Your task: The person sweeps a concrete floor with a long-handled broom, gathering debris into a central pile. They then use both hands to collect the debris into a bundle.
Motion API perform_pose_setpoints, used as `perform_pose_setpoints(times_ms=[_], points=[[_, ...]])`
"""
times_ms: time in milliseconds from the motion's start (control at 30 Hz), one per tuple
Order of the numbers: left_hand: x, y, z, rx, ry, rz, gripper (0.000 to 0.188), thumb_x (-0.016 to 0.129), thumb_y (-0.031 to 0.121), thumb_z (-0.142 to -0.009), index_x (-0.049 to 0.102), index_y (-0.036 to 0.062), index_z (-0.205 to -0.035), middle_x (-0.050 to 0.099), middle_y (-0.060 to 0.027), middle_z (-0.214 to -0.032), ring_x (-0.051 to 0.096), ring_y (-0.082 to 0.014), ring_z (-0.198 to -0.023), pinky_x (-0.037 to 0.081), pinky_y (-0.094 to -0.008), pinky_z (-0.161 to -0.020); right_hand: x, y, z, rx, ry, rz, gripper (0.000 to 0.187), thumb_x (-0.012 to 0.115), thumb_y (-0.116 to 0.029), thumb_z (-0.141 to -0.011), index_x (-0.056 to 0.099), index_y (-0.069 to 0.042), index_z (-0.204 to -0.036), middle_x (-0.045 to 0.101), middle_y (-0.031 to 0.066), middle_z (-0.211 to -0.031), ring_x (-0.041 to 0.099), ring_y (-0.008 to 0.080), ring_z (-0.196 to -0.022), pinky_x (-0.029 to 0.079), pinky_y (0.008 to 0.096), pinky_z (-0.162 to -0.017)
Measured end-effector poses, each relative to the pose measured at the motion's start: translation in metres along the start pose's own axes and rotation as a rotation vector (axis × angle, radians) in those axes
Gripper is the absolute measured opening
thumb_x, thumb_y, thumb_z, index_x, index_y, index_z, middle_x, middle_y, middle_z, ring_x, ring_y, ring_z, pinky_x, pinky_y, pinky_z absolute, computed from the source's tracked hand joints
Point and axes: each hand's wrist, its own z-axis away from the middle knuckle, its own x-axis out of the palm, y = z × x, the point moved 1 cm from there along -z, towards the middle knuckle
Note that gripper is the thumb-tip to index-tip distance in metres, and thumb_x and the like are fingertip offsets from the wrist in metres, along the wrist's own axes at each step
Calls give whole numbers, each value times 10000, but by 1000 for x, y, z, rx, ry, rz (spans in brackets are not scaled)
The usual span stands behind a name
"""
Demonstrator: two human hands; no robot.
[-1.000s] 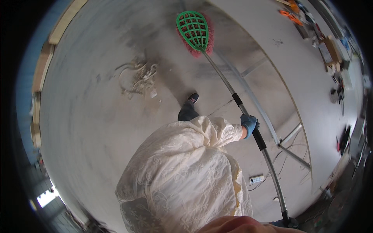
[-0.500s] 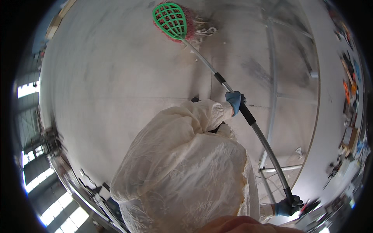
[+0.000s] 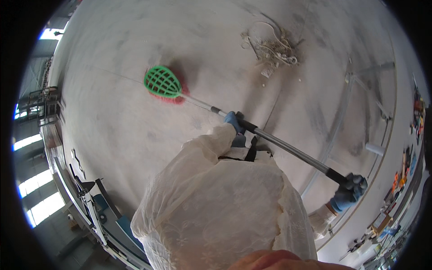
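Observation:
A long-handled broom (image 3: pixel 288 146) runs slantwise across the view, its green lattice head (image 3: pixel 163 83) over red bristles on the left part of the grey floor. Whether the bristles touch the floor I cannot tell. Gloved in blue and dark grey, my left hand (image 3: pixel 235 122) is wrapped round the black grip midway along the shaft. My right hand (image 3: pixel 348 193), in the same kind of glove, closes on the black end of the handle at the lower right. A tangled heap of cords and dusty scraps (image 3: pixel 272 49) lies on the floor, apart from the broom head.
Metal frame bars (image 3: pixel 333 135) stand on the right, beside a pale board or tabletop (image 3: pixel 396 130). Tools and a cardboard box (image 3: pixel 381 221) lie along the far right. At the lower left is metal equipment with rails (image 3: pixel 92 209).
The broom head has come off the debris heap and swung left and nearer. My left hand has shifted left, and my right hand has risen with the handle end.

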Motion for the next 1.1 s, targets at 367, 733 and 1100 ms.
perform_pose_setpoints(times_ms=[367, 733, 1100], points=[[-30, 138, -51, 162, 108, 312, 234, 529, 273, -906, 485, 79, -1029, 620, -128, -849, 638, -256, -721, 565, -368, -656, 249, 148, 49, 224, -313, -41, 116, 484, 3, -844, 547, -87, -883, 641, 148, -795, 529, 187, -535, 504, 375, -591], [192, 141, -43, 218, 338, -20, 245, 526, 169, -875, 502, 196, -1118, 632, -93, -913, 661, -231, -676, 546, -359, -532, 281, 179, -76, 87, -180, 73, 99, 458, -47, -875, 545, -47, -923, 630, 137, -846, 559, 187, -665, 480, 291, -619], [373, 66, -3, 219, 86, -511, 226, 483, -36, -801, 416, 21, -1010, 553, -139, -744, 594, -225, -509, 507, -328, -411, 251, 109, -78, -57, 384, 340, 173, 459, -69, -883, 568, 44, -956, 620, 137, -936, 603, 231, -825, 516, 364, -866]])
